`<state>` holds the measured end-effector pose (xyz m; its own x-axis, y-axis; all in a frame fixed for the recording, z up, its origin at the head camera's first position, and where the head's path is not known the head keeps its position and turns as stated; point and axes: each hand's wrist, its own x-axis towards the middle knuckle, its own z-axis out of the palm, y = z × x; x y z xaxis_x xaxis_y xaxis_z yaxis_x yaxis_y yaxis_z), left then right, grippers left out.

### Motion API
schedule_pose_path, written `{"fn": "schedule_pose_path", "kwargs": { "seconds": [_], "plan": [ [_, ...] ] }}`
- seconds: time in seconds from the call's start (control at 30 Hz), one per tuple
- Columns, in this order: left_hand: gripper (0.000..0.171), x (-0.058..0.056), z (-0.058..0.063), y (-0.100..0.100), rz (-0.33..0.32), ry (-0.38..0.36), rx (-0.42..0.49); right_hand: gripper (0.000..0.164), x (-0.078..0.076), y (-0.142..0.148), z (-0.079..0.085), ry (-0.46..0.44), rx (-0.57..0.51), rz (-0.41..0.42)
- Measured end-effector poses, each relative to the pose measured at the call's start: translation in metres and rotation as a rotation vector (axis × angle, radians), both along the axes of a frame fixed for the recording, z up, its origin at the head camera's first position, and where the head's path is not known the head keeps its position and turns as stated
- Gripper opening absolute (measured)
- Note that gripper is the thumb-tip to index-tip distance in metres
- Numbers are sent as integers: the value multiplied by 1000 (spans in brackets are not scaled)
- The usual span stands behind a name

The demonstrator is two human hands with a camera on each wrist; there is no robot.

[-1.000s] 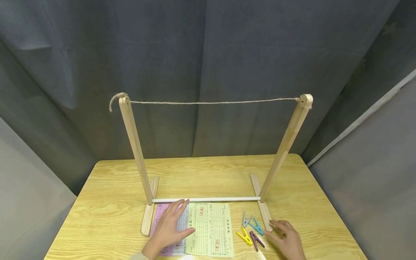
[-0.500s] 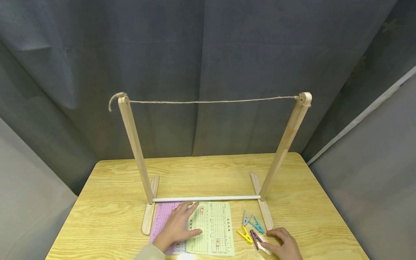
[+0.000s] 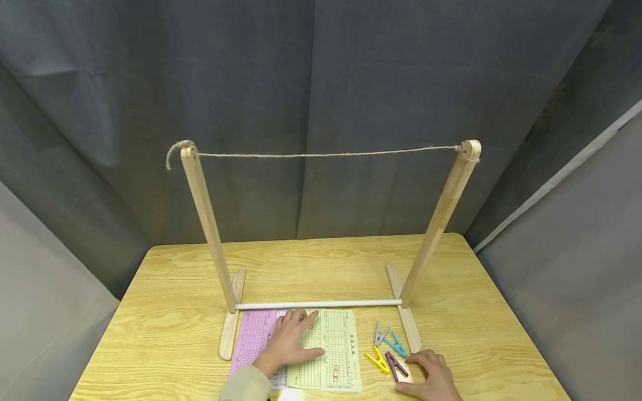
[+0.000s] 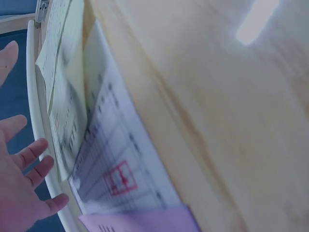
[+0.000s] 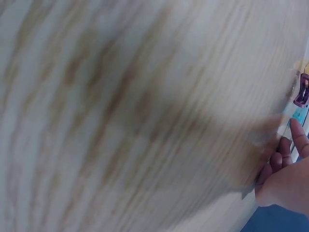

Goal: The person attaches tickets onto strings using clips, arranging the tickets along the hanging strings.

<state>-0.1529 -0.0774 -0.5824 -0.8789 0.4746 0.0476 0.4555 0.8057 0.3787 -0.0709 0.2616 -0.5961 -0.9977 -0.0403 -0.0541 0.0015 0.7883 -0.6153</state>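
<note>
My left hand lies over the printed paper forms with its thumb and fingers spread. Under it the white-blue form is mostly covered in the head view. A purple form is on its left, and pale green forms reach out to its right. At the front right, my right hand is beside the purple clothespin, thumb and index finger parted near its right side. Yellow, blue and grey clothespins lie close by.
A wooden frame with two posts stands behind the papers. Twine is strung between the post tops, and a white rod joins the feet low down. Grey curtains surround the wooden table.
My left hand has slid right across the forms, uncovering more of the purple one. My right hand has moved slightly left and toward the front, from the frame's foot to the purple clothespin.
</note>
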Motion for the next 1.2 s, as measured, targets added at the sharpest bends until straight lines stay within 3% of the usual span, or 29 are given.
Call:
{"fn": "schedule_pose_path", "kwargs": {
  "seconds": [0.23,0.57,0.87,1.2],
  "plan": [
    [81,0,-1,9,19,-62,-28,57,2,-4,-2,29,53,5],
    [73,0,-5,16,58,-10,-82,47,3,-7,0,47,41,8],
    [84,0,-10,25,104,15,-124,46,2,-8,1,32,72,-22],
    [86,-1,-9,28,123,14,-157,37,2,-7,-3,99,63,-29]
  ]
}}
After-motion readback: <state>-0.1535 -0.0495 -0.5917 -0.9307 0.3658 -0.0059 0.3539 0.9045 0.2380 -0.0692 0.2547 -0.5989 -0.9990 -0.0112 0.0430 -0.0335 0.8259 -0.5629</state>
